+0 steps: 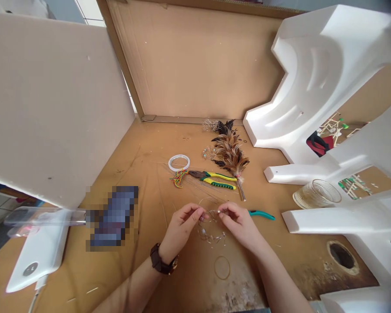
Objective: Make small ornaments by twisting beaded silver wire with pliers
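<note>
“Cardboard [202, 65] rises from the tabletop [143, 152], beyond the pliers [204, 176]. Where's the beaded wire [211, 239] on your feed?”

“On the near side of the pliers, loosely looped, as I see it from here.”

“And your grip?”

“Clamped on it from both ends: my left hand [185, 226] pinches the wire between thumb and forefinger, and my right hand [239, 221] pinches it opposite.”

“What else can you make out around the pliers?”

“Coloured threads [180, 177] at their nose, a tape roll [179, 169] just beyond that, feathers [230, 148] beyond their handles, and a glass [316, 193] well off to their right.”
</note>
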`<state>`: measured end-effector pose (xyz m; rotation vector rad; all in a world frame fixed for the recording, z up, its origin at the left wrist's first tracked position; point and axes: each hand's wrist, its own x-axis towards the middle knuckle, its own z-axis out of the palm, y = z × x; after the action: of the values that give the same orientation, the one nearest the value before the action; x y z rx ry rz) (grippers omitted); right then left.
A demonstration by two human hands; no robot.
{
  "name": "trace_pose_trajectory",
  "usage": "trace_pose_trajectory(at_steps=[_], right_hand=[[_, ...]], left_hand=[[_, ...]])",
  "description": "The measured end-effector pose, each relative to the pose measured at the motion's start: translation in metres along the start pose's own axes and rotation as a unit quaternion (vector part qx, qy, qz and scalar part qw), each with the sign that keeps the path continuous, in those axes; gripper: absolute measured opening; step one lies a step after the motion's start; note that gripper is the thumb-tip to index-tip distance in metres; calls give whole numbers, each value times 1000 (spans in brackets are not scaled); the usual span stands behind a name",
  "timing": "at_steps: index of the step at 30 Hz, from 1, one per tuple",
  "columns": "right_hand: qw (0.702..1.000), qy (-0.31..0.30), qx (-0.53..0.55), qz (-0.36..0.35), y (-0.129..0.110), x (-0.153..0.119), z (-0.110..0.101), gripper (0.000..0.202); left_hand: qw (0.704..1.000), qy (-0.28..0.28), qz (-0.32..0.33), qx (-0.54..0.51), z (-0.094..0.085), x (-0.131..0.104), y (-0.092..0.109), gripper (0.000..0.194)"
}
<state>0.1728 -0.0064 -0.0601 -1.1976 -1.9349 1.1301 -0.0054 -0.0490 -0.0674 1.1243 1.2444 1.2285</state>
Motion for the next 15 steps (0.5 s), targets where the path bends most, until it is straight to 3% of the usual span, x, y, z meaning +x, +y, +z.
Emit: trace_pose_trajectory(at_steps=[5, 15], right_hand=[[998, 12, -33, -57, -2, -1, -2, 11], [996, -17, -49, -73, -3, -2, -4, 16]], left_hand=[[996, 1, 74, 52, -3, 2, 1, 19], [1000, -17, 0, -5, -7, 1, 8, 14]])
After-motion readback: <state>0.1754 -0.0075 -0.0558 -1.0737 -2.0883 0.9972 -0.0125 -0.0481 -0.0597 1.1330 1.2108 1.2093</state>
